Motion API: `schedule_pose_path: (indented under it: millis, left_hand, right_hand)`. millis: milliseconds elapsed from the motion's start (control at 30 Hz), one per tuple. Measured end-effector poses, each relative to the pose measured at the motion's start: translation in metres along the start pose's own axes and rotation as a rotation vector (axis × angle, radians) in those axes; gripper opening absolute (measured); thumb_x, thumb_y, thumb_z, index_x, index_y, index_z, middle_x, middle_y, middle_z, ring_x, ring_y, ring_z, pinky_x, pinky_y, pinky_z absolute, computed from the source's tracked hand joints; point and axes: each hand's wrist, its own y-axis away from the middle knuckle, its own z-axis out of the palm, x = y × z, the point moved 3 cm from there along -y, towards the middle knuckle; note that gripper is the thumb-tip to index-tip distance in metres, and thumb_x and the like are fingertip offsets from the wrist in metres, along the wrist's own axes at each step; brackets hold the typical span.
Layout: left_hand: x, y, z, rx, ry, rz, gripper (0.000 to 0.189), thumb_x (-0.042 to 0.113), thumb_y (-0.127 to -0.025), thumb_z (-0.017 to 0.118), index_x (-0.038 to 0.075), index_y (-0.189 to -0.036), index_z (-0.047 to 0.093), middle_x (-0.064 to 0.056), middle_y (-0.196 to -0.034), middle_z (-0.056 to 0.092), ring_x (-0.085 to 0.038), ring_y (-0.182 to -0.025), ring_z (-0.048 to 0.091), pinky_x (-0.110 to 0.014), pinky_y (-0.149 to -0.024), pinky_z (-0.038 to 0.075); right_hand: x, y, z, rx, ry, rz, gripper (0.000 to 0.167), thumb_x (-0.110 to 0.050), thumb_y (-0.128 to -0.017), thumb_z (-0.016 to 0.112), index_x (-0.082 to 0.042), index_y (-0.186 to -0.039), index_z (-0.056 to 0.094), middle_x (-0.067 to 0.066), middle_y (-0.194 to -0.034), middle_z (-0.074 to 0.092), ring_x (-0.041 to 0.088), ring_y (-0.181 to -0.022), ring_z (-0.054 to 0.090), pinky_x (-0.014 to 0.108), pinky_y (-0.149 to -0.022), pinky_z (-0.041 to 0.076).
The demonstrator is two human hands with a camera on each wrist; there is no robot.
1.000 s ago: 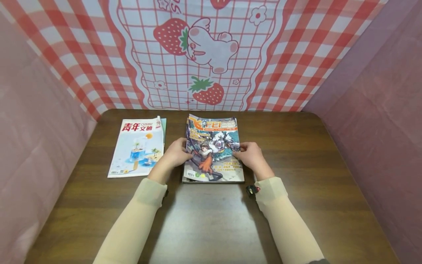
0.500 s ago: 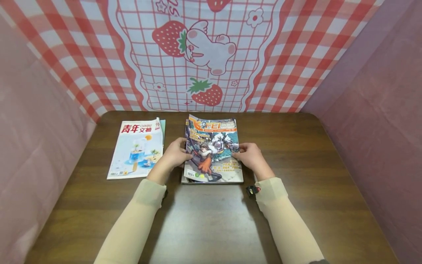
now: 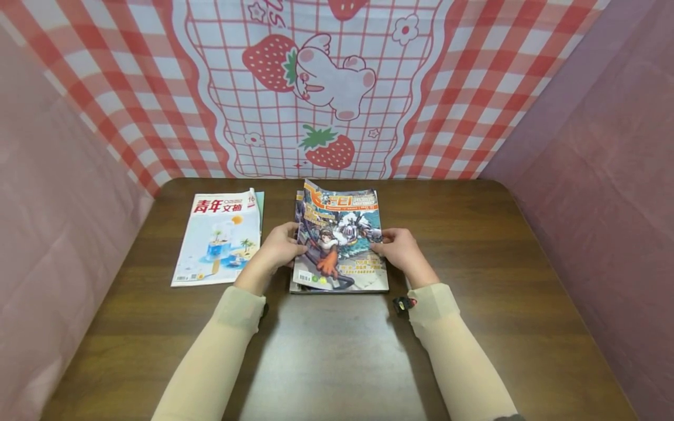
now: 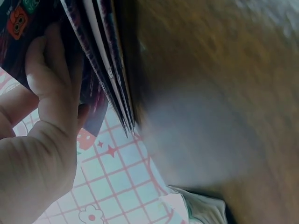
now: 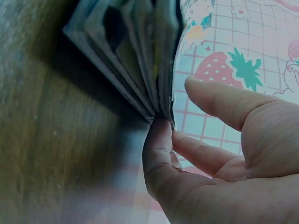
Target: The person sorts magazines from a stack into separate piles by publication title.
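A stack of magazines (image 3: 342,272) lies mid-table, topped by a comic-style magazine (image 3: 337,234) with an orange title. My left hand (image 3: 281,245) pinches this top magazine by its left edge, thumb on the cover; in the left wrist view, its curled fingers (image 4: 51,79) press the dark underside. That edge is raised from the magazines (image 4: 103,56) below. At the stack's right side, my right hand (image 3: 400,248) grips the edge, thumb over the cover. The right wrist view shows its fingers (image 5: 159,149) against the layered page edges (image 5: 140,60).
A white magazine (image 3: 216,240) with a summer-drink cover lies left of the stack, a green-edged one (image 3: 261,202) peeking out beneath. The brown wooden table (image 3: 474,292) meets a red-and-white strawberry cloth (image 3: 326,105) at the back. Pink cloth (image 3: 590,175) hangs at both sides.
The top magazine's upper left corner has risen a little and bends upward. Both hands stay nearly in place, and the white magazine has not moved.
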Motion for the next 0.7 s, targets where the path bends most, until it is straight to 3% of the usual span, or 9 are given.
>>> schedule_pose_path:
  millis: [167, 433, 700]
  left_hand:
    - [-0.001, -0.001, -0.001, -0.003, 0.101, -0.016, 0.068, -0.009, -0.091, 0.068, 0.002, -0.152, 0.041, -0.024, -0.103, 0.07, -0.015, -0.06, 0.06, -0.026, -0.045, 0.051]
    - [-0.002, -0.002, 0.001, -0.042, 0.361, -0.047, 0.068, -0.016, -0.091, 0.06, 0.007, -0.153, 0.042, -0.021, -0.099, 0.07, -0.017, -0.065, 0.065, -0.03, -0.055, 0.058]
    - [0.0, 0.002, 0.002, -0.067, 0.482, -0.053, 0.07, -0.018, -0.091, 0.058, 0.007, -0.154, 0.039, -0.017, -0.097, 0.07, -0.018, -0.071, 0.067, -0.031, -0.061, 0.06]
  right_hand:
    - [0.002, 0.0, 0.0, -0.016, -0.018, -0.002, 0.059, -0.021, -0.094, 0.074, 0.009, -0.14, 0.053, 0.026, -0.128, 0.06, 0.038, -0.118, 0.057, 0.049, -0.098, 0.049]
    - [0.005, 0.001, -0.002, -0.015, -0.061, -0.008, 0.058, -0.022, -0.094, 0.074, 0.012, -0.137, 0.054, 0.028, -0.125, 0.063, 0.036, -0.114, 0.06, 0.048, -0.098, 0.05]
    - [0.012, 0.003, -0.003, -0.037, -0.139, 0.016, 0.061, -0.026, -0.096, 0.072, 0.01, -0.141, 0.052, 0.027, -0.135, 0.057, 0.038, -0.125, 0.053, 0.05, -0.104, 0.045]
